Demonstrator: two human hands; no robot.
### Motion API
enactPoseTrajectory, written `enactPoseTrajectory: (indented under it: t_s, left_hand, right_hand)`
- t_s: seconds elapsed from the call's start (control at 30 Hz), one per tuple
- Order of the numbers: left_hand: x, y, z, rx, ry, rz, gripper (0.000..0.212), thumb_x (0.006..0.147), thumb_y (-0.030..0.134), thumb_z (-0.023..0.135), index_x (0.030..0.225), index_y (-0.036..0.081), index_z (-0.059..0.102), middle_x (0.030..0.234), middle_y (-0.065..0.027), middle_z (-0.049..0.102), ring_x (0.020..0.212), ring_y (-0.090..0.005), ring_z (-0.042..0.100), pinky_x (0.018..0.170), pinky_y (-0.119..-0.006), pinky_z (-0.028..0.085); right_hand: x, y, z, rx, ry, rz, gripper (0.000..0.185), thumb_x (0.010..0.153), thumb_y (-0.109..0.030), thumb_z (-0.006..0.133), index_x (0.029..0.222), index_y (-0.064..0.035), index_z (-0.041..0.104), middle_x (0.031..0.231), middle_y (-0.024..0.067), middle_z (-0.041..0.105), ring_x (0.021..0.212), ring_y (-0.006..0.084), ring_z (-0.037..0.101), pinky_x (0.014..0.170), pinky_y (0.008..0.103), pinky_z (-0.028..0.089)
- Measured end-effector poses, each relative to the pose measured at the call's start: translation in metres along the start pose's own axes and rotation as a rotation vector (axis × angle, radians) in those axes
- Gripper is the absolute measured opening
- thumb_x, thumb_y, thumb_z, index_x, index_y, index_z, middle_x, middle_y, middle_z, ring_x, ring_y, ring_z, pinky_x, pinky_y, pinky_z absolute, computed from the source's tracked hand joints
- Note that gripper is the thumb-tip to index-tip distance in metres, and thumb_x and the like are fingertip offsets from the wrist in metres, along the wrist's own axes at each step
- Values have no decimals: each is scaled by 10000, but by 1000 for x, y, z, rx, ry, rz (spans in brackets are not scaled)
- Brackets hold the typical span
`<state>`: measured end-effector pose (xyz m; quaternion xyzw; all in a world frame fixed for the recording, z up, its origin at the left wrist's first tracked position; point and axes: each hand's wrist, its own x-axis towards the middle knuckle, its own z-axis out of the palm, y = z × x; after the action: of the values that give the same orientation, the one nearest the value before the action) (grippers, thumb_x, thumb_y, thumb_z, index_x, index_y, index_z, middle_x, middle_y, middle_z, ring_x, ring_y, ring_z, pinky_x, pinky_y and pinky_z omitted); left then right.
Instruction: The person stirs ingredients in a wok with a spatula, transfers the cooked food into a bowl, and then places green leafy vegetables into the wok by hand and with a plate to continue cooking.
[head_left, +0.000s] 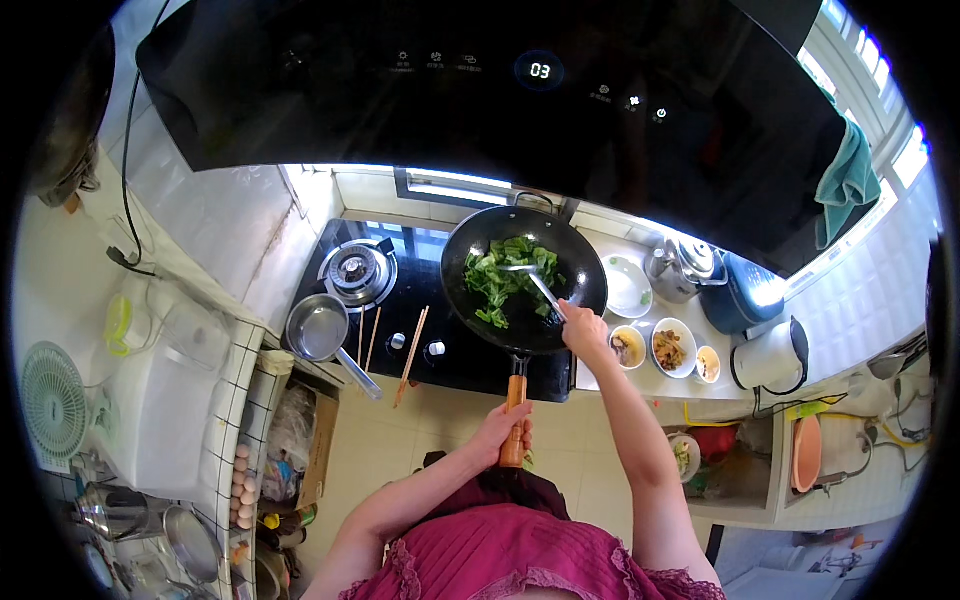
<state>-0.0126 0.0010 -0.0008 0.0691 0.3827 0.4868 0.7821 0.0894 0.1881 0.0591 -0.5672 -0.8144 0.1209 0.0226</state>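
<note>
A black wok (491, 322) sits over the right side of the gas hob. My left hand (504, 433) is wrapped around the wok's wooden handle (513, 446). Chopped leafy greens (487, 276) lie in the middle of the wok. With my right hand (584, 328) I grip a metal spatula (546, 291), its shaft slanting down into the wok and its head among the greens. The spatula's grip end is hidden in my fist.
A small saucepan (318, 327) and wooden chopsticks (412, 358) rest on the hob (465, 367) at left. On the right counter stand a white plate (627, 289), several food bowls (673, 348), a metal kettle (679, 270) and a white appliance (766, 357). A range hood (480, 120) overhangs the far side.
</note>
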Motion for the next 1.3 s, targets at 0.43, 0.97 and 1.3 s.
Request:
enactPoseTrajectory:
  t_s: [0.43,0.97,1.3]
  left_hand:
    - [-1,1,0,-9,-5,1,222,816,258,549,862,71,438,615,-34,469,506,-128,475,457,-284,417]
    - [-4,5,3,36,33,15,212,817,249,542,879,60,467,614,-37,485,492,-130,473,466,-287,425]
    - [2,2,0,33,-21,20,243,811,267,553,872,59,444,607,-37,477,482,-130,476,454,-284,433]
  right_hand:
    - [-73,44,-85,-353,-11,-151,320,731,-92,490,1028,-181,566,770,140,598,741,311,583,666,409,447]
    - [13,-11,4,-69,33,-83,323,778,-105,450,1088,-182,500,802,155,593,767,314,590,641,414,469]
    - [-44,24,-68,-357,142,-203,337,719,-76,474,1036,-151,561,798,145,601,764,275,603,655,381,466]
